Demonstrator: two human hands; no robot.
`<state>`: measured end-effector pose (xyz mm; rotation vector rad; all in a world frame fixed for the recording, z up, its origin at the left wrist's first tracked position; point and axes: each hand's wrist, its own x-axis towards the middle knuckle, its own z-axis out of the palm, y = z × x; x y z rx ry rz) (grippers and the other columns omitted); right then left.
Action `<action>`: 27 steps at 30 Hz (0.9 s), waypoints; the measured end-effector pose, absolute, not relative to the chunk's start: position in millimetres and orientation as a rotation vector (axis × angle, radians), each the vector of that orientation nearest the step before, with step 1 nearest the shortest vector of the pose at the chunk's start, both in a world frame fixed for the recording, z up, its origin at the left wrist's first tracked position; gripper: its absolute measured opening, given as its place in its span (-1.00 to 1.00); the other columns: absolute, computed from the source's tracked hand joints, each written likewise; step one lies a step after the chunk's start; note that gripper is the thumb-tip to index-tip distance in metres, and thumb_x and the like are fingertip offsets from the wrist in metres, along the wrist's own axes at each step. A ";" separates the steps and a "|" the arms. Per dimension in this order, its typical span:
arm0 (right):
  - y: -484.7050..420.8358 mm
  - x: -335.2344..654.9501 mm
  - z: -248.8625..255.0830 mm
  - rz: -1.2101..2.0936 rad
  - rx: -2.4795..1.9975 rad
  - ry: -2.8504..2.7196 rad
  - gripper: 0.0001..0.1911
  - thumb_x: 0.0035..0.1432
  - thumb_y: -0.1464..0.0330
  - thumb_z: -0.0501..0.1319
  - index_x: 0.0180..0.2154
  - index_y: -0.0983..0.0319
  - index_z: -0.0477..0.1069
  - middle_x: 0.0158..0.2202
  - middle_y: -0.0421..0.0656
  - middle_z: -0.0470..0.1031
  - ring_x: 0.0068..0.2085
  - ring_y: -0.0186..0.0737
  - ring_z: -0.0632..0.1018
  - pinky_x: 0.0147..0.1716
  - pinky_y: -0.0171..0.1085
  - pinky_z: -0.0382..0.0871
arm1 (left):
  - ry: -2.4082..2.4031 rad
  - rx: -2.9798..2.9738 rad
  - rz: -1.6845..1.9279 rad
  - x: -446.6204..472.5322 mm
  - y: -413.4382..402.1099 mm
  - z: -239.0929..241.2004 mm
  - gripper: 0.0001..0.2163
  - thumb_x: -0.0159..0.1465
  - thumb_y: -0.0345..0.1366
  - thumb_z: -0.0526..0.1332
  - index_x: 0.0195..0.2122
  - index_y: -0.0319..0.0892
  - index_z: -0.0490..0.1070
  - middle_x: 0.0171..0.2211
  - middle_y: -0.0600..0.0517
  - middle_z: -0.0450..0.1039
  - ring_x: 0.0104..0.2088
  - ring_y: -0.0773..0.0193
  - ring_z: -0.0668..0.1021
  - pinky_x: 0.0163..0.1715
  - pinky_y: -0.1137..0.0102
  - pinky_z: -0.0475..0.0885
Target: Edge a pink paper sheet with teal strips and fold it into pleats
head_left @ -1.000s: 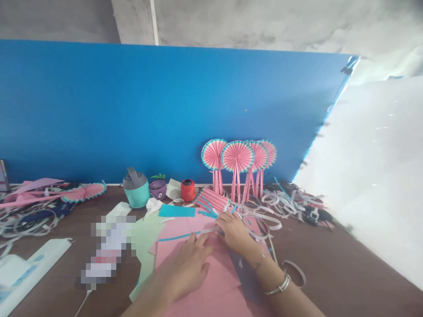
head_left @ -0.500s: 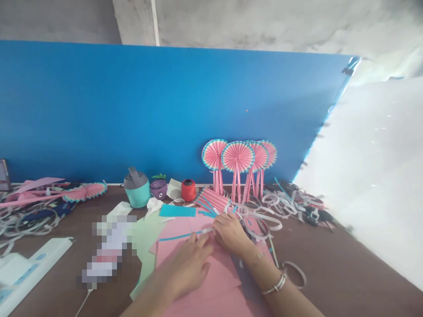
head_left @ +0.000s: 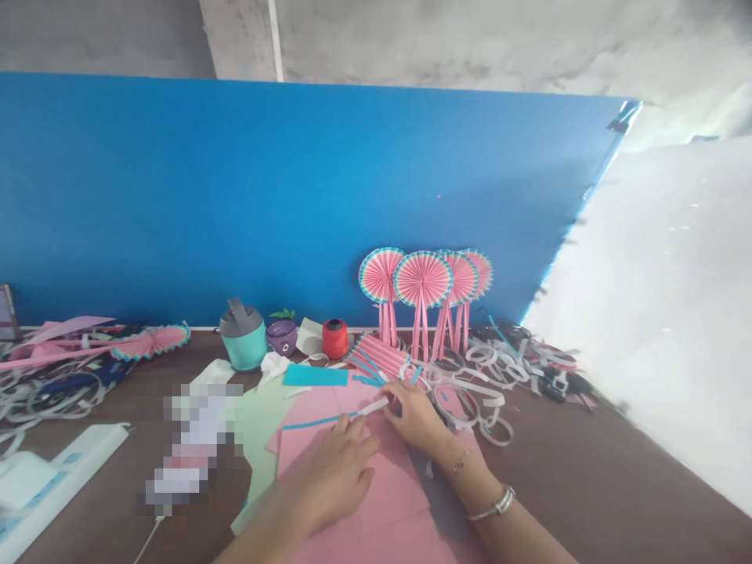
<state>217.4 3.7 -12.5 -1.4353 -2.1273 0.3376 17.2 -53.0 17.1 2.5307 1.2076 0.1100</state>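
My left hand lies on the pink paper sheet, fingers stretched out, its fingertips close to a narrow blue strip along the sheet's top edge. At the right end of that strip is a short white strip. My right hand has its thumb and index finger closed on the white strip's far end. Whether the strip is tape or its backing paper I cannot tell. A blue paper rectangle and a pleated pink paper piece lie just beyond my hands.
Several pink pleated round fans lean against the blue partition. Curled white strips pile up at right. A teal cup, purple pot and red thread spool stand behind. A power strip lies at left.
My right hand has shifted slightly, its fingers opening a gap from the sheet, and more of the white strip shows. A white curl beside my right wrist has moved up. My left hand stays put.
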 end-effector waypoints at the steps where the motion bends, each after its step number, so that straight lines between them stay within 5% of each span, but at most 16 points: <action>1: 4.1 217.2 -13.7 0.407 -1.419 -2.082 -0.67 -0.02 0.58 0.09 -0.21 0.25 0.46 -0.32 -0.15 0.52 -0.25 -0.19 0.49 -0.19 -0.25 0.29 | 1.211 2.525 0.104 17.1 -53.1 17.0 -0.70 0.32 -0.31 0.03 0.03 -0.08 0.41 0.24 -0.11 0.25 0.27 -0.10 0.23 0.16 -0.01 0.27; 8: 8.2 214.8 -22.5 0.667 -1.430 -1.895 -0.72 0.04 0.51 0.10 -0.21 0.26 0.50 -0.37 -0.16 0.55 -0.34 -0.21 0.52 -0.29 -0.28 0.37 | 1.205 2.566 0.101 17.3 -52.6 13.9 -0.67 0.33 -0.29 0.01 0.06 -0.11 0.39 0.22 -0.13 0.28 0.27 -0.11 0.22 0.16 0.00 0.26; 27: -0.2 205.3 -18.1 0.278 -1.461 -1.991 -0.82 0.09 0.54 0.10 -0.40 0.23 0.45 -0.39 -0.12 0.54 -0.33 -0.19 0.51 -0.30 -0.28 0.28 | 1.222 2.659 0.087 21.0 -55.7 18.7 -0.71 0.31 -0.35 -0.02 -0.07 -0.11 0.43 0.06 -0.13 0.38 0.05 -0.09 0.39 -0.08 0.09 0.40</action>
